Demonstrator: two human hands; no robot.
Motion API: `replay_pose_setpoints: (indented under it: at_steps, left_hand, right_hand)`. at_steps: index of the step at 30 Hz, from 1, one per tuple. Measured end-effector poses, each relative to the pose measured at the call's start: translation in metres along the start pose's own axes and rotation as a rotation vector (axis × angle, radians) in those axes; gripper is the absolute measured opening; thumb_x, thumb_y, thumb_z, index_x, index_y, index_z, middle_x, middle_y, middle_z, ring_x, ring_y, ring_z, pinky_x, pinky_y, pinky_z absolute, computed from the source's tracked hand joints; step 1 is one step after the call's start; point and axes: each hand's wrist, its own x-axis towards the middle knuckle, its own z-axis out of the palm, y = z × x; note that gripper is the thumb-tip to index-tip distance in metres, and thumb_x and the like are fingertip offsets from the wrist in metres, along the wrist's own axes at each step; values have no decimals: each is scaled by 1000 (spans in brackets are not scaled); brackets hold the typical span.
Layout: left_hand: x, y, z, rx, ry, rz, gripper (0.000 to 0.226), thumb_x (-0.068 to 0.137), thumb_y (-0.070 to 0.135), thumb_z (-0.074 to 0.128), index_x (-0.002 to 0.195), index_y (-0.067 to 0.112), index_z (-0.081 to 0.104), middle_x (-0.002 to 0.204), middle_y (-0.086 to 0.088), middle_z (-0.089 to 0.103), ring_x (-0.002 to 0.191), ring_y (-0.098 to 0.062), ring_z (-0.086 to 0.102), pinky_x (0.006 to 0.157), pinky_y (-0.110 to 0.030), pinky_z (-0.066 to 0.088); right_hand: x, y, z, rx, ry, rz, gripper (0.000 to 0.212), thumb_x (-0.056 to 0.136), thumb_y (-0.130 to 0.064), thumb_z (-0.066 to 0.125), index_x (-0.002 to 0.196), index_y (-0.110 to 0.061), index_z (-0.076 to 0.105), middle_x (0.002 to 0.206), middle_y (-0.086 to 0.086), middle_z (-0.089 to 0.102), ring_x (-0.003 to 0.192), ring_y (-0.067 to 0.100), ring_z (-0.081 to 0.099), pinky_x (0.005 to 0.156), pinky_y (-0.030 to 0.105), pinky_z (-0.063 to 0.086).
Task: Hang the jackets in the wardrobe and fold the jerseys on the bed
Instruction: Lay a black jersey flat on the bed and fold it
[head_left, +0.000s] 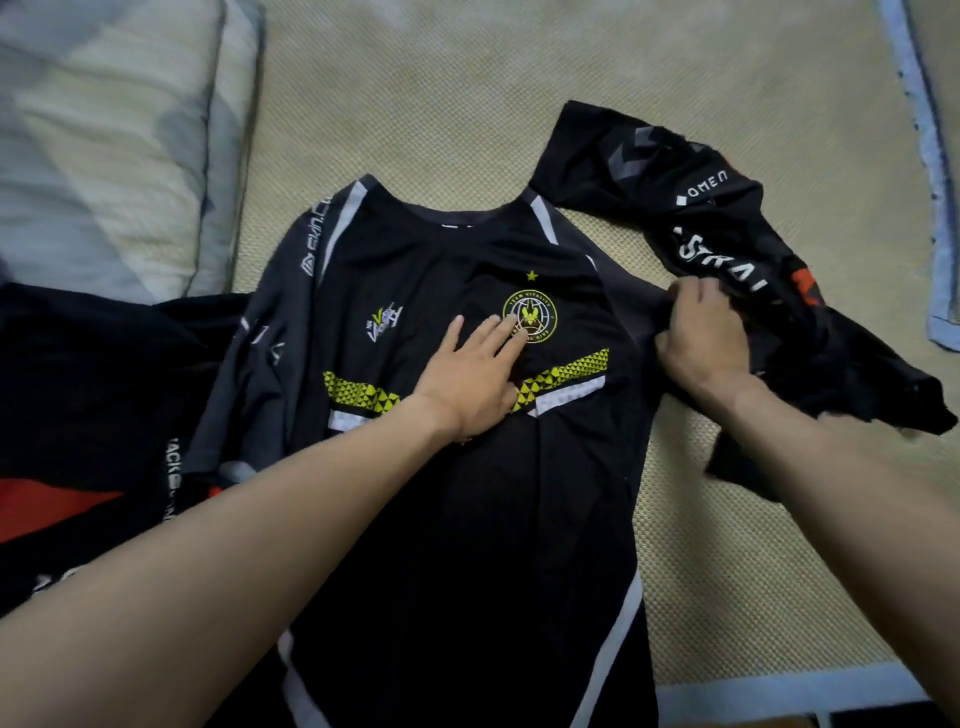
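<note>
Jersey being folded: black jersey with yellow chevron band lies face up and spread flat on the woven bed mat, collar pointing away from the person, hem nearest the camera.
Far left: a pale pillow rests at the mat's upper left edge.
Left pile: a dark garment with a red panel lies bunched against the jersey's left sleeve; whether it is a jersey or a jacket is hard to tell.
Left hand: fingers straight and spread, palm pressed flat on the jersey's chest, fingertips touching the round yellow crest. It grasps nothing; it pins the cloth.
Right hand: fingers curled, pinching fabric at the jersey's right sleeve near the shoulder seam, just where another garment overlaps.
Right pile: a crumpled black jersey with white lettering and an orange patch lies on the mat, touching the right hand and the sleeve area.
Step in hand: judged as the start of folding this jersey, with the body held flat while the right sleeve is taken up.
Next move calls for: drawing the right sleeve inward across the chest while the left hand keeps the body from sliding, and keeping the crumpled jersey clear of the fold.
</note>
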Motion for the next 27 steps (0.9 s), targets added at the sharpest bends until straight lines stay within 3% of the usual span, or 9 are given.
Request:
replay_pose_setpoints:
  at_steps: [4,6,9,12,14,18,22,25,27]
  left_hand:
    - [-70,-65,-11,-10,296,-396,68,82,28,63,145,10,45,156,-11,41,141,-28,43,112,-50,33]
    - [-107,-104,-13,-34,290,-622,69,75,31,73,135,7,49,140,-16,50,124,-37,53,98,-51,43]
    - [-147,-141,-12,-133,186,-804,79,76,41,82,136,6,44,131,-19,49,118,-41,54,94,-51,47]
    - [-164,-151,-11,-73,189,-762,70,81,38,81,133,6,46,126,-18,55,113,-39,57,89,-48,49]
    - [-168,-156,-16,-107,174,-752,45,89,36,74,121,10,57,118,-16,67,110,-39,63,88,-44,50]
    - [-176,-171,-37,-482,281,-778,17,89,36,74,85,21,67,91,-4,73,94,-33,68,80,-38,51]
    - [-176,-185,-72,-741,462,-577,23,91,27,74,74,18,62,76,0,65,81,-20,63,74,-31,45]
    - [-178,-189,-88,-1146,289,-539,23,96,31,69,77,22,58,88,-4,65,84,-17,59,75,-32,44]
    - [-180,-188,-92,-1312,88,-577,19,97,39,65,84,24,65,98,-1,67,92,-19,63,75,-33,47]
  right_hand:
    - [-52,-115,-6,396,-261,-254,34,83,-9,62,116,-14,55,115,6,59,105,28,59,91,43,50]
    - [-81,-169,1,513,-383,-336,26,84,-11,59,110,-18,58,104,-2,63,96,19,60,86,38,50]
    - [-114,-235,20,603,-657,-327,23,86,-17,60,108,-21,56,95,-6,68,90,17,60,82,33,47]
    - [-134,-280,35,579,-777,-303,29,88,-22,62,116,-20,54,100,-2,72,100,21,64,81,30,44]
    - [-143,-302,32,645,-743,-276,30,87,-21,63,116,-19,55,97,-3,72,98,20,65,82,30,45]
    - [-151,-337,21,842,-619,-192,33,81,-22,68,110,-22,54,85,-8,67,91,16,64,80,31,46]
    - [-159,-365,13,1013,-644,-165,90,64,-46,87,135,-21,39,124,-3,57,108,16,61,96,37,53]
    - [-161,-389,5,1204,-660,-77,114,53,-54,93,144,-28,28,137,-4,58,118,13,64,98,37,55]
    - [-158,-400,2,1342,-597,51,93,60,-37,91,135,-21,38,119,-2,68,102,13,70,85,35,60]
